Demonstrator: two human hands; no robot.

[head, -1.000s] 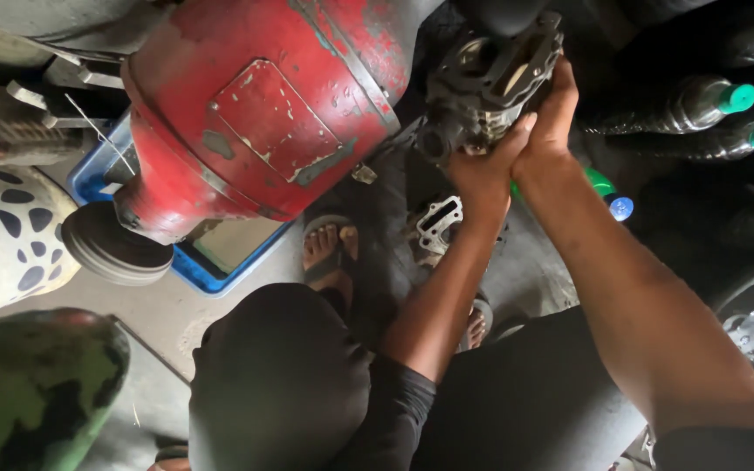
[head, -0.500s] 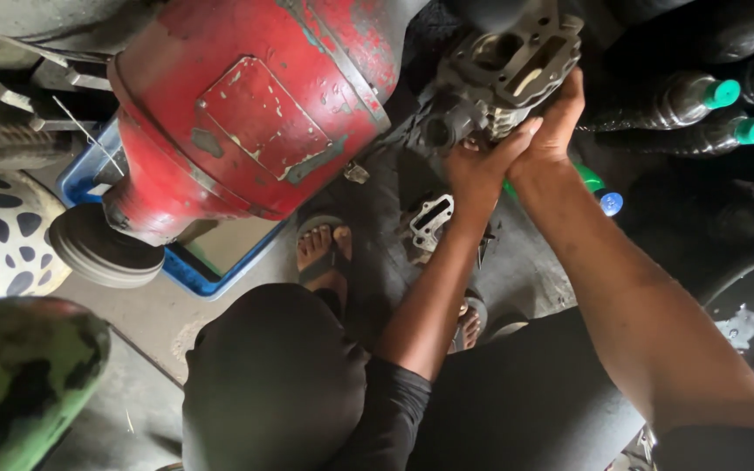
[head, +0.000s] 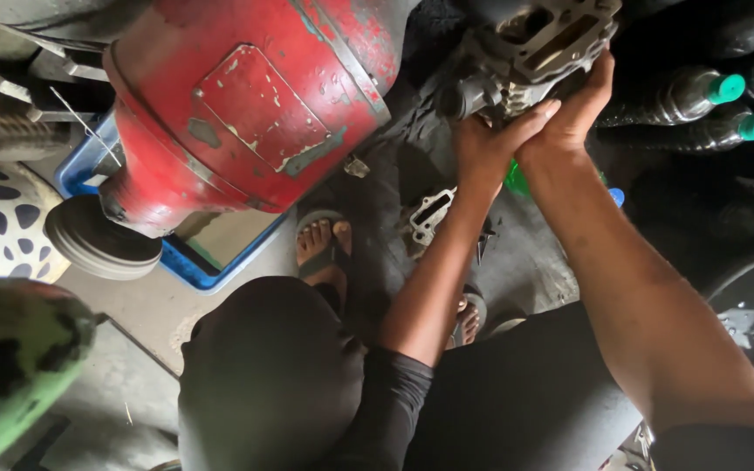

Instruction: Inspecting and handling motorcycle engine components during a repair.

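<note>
Both the left hand [head: 482, 144] and right hand [head: 573, 113] were clamped beneath the grey engine casting [head: 530, 52], held aloft beside the red tank [head: 237, 105]; steady support appeared necessary.

Both bare forearms extended forward, converging. Left hand [head: 482, 144] palm up, fingers curled upward, thumb toward right wrist. Right hand [head: 573, 109] beside it, touching, fingers wrapped upward in closed grip.

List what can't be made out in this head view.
- Engine part: top cut off by the frame edge.
- Left hand and right hand: palms pressed to the part, grip hidden.
- Dark bottles: contents lost in shadow.
- Red tank: upper end out of frame.
</note>
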